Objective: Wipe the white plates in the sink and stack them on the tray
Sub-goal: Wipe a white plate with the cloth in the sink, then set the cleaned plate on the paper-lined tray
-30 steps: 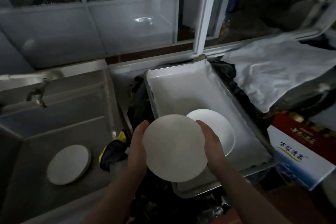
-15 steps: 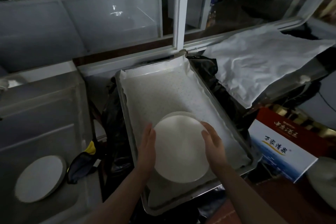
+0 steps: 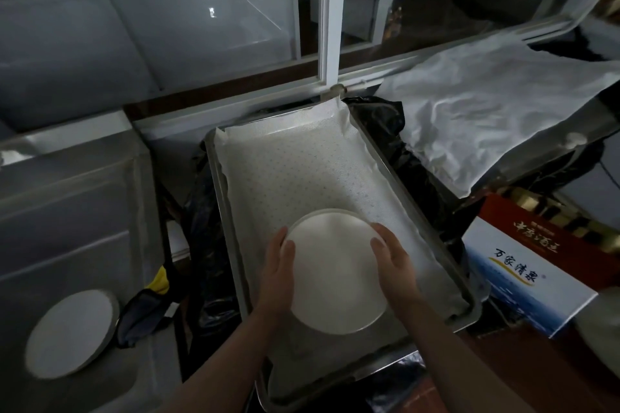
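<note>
Two white plates (image 3: 335,273) stacked in tray (image 3: 432,231), one plate (image 3: 68,332) in sink (image 3: 67,198)

Both forearms are bare to the frame's edge, no sleeves showing; the left hand (image 3: 277,270) and right hand (image 3: 395,261) wear nothing.

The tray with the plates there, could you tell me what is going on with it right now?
A person holds a white plate by its edges, left hand on one side and right hand on the other, upside down over another plate in the paper-lined metal tray. Whether it has fully settled is unclear. One more plate lies in the sink to the left, beside a dark cloth.
</note>
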Demonstrator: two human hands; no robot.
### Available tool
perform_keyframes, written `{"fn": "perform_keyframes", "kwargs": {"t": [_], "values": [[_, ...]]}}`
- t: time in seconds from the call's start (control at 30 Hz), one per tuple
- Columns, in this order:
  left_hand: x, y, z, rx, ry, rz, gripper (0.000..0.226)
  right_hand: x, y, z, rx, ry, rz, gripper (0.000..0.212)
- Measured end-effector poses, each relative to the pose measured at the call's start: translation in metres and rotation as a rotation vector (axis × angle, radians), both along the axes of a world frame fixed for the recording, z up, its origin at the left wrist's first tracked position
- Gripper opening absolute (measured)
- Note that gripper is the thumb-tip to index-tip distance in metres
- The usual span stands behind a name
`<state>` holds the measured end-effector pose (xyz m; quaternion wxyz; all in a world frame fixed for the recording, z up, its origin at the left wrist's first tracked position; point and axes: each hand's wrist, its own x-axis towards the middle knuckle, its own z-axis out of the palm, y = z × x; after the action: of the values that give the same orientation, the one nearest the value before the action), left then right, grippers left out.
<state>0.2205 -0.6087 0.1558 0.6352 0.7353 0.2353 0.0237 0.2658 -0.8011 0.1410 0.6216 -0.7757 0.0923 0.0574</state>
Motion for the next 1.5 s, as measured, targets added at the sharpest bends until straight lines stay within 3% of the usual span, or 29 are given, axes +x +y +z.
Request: {"fn": "perform_keyframes", "kwargs": {"t": [0.53,0.7,0.87,1.03,1.1,1.2,1.33,1.5], "values": [[0.008,0.003,-0.004,0.09,0.015,-0.037,0.047,0.008,0.003,0.001,-0.119,-0.06,0.038,0.04],[0.008,0.01,0.004,0.043,0.027,-0.105,0.053,0.003,0.001,-0.003,-0.233,-0.139,0.002,0.058],[-0.004,0.022,0.009,-0.02,-0.024,-0.133,0.057,-0.012,0.017,0.008,-0.421,-0.334,0.025,0.067],[-0.023,0.051,0.024,-0.061,-0.136,-0.159,0.022,-0.027,0.055,0.017,-0.658,-0.489,0.124,0.067],[-0.033,0.072,0.03,-0.016,-0.161,-0.16,0.039,-0.035,0.078,0.019,-0.725,-0.525,0.197,0.068],[-0.047,0.108,0.036,0.063,-0.202,-0.16,0.033,-0.05,0.117,0.022,-0.797,-0.556,0.294,0.067],[-0.074,0.164,0.037,0.165,-0.156,-0.196,0.058,-0.072,0.177,0.031,-0.829,-0.607,0.383,0.064],[-0.111,0.246,0.026,0.345,-0.097,-0.175,0.063,-0.101,0.256,0.033,-0.876,-0.641,0.519,0.064]]}}
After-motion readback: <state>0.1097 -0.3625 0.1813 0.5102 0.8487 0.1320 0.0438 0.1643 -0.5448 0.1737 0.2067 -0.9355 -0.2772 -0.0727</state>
